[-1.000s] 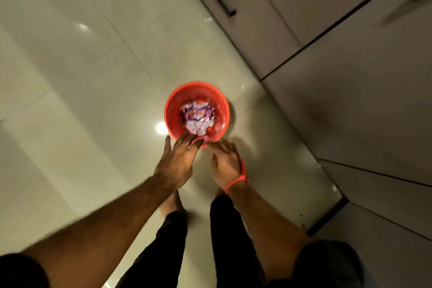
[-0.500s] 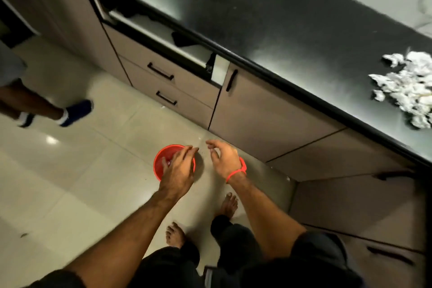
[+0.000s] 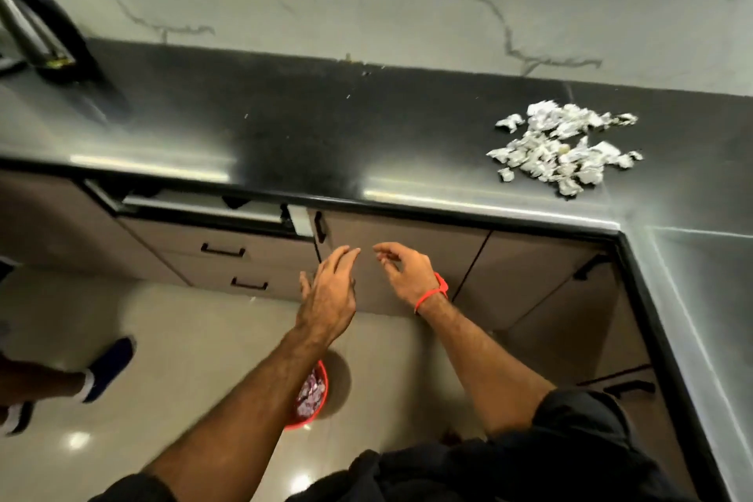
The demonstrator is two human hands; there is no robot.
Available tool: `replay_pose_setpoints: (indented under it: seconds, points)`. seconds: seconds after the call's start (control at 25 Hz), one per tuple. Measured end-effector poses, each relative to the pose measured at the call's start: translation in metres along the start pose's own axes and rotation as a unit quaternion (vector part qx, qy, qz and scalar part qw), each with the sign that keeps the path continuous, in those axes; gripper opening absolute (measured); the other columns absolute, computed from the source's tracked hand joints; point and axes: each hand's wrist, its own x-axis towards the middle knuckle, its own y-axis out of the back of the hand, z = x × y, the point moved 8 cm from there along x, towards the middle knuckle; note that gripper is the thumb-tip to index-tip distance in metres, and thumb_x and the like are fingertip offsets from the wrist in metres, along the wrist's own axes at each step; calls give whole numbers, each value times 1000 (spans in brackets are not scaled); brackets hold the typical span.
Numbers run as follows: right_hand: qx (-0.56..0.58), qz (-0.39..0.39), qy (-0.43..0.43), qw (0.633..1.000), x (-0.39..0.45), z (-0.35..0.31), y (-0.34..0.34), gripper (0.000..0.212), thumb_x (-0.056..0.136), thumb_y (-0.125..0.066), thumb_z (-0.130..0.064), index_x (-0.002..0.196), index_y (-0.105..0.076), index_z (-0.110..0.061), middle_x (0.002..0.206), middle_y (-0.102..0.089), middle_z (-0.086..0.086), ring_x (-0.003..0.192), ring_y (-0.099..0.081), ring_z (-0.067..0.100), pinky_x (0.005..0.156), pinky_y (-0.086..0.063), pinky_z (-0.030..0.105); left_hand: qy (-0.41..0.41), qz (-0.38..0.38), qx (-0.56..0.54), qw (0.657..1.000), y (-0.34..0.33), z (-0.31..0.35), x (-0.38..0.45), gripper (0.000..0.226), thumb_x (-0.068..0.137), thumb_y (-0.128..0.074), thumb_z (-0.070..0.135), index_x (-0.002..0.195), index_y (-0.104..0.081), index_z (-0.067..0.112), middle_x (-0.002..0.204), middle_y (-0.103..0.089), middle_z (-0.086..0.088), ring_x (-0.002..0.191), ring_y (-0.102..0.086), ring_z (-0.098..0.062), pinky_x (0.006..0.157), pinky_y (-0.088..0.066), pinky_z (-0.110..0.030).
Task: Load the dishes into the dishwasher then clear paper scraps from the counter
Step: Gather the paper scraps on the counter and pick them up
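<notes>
A pile of crumpled white paper scraps (image 3: 564,147) lies on the black counter (image 3: 326,126), toward its right end. On the floor a red bowl (image 3: 315,414) holds paper scraps, half hidden under my left forearm. My left hand (image 3: 328,295) is raised in front of the cabinet doors with relaxed fingers and holds nothing. My right hand (image 3: 405,275), with a red band at the wrist, hovers beside it, fingers loosely curled and empty. Both hands are below the counter edge, well left of the paper pile.
A slightly open drawer (image 3: 203,204) sits under the counter at left, with drawers with black handles (image 3: 223,251) below. A steel faucet (image 3: 28,28) stands at far left. Another person's foot in a blue shoe (image 3: 108,369) is on the floor at left. The counter turns a corner at right.
I have risen from the red bowl on the floor. Both hands left the bowl's rim and lifted to cabinet height. The view swung up to the counter and the paper pile.
</notes>
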Motion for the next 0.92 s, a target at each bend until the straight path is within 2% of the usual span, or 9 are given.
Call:
replay_pose_setpoints:
  seconds: [0.2,0.28,0.36,0.44,0.56,0.64,0.8,0.92]
  points:
    - [64,97,-17,993,26,28,113,28,91,-57,0,114,-69,-11,105,-73,5,98,-68,11,97,-52,28,-82,21,21,996,-6,101,66,58,98,-51,17,152,-34,28,161,-28,6,144,-35,-19,112,-29,-63]
    - [65,139,-20,988,32,42,166,27,92,-56,0,114,-69,-10,104,-73,5,97,-67,9,94,-52,22,-113,27,31,993,-16,144,90,57,98,-53,19,151,-36,28,159,-31,6,141,-38,-19,110,-33,-61]
    - [55,173,-29,983,34,62,216,27,92,-57,-1,114,-69,-12,102,-72,1,95,-65,6,88,-50,14,-145,27,25,989,-30,185,113,56,97,-55,19,150,-38,27,157,-33,5,138,-42,-21,108,-38,-56]
    - [48,198,-33,978,38,85,256,27,91,-60,-4,113,-69,-17,100,-71,-4,93,-65,5,86,-51,16,-174,24,16,984,-44,221,135,57,96,-56,19,150,-38,24,156,-34,2,137,-43,-23,107,-43,-51]
    - [45,207,-62,975,37,124,297,30,90,-64,-8,116,-67,-22,103,-68,-5,95,-63,7,89,-54,27,-173,2,-27,984,-70,263,163,59,96,-60,20,151,-36,19,157,-30,-2,137,-44,-23,110,-44,-40]
    - [10,187,-91,978,38,148,313,38,88,-68,-9,123,-63,-21,113,-64,-2,103,-60,10,96,-52,30,-159,-10,-43,986,-82,279,178,62,95,-63,21,151,-35,19,157,-27,-2,132,-49,-24,106,-46,-36]
    - [-112,134,-194,965,58,198,319,55,86,-71,-18,137,-50,-23,135,-48,6,126,-47,22,111,-39,40,-119,-46,-35,991,-105,281,210,64,93,-67,26,148,-35,22,147,-32,-4,116,-60,-28,94,-53,-40]
    - [-183,133,-265,937,81,217,308,63,86,-71,-27,142,-43,-25,140,-42,7,131,-39,27,110,-38,44,-91,-79,-12,993,-120,269,249,63,93,-66,28,147,-34,20,138,-34,-8,112,-60,-32,92,-52,-42]
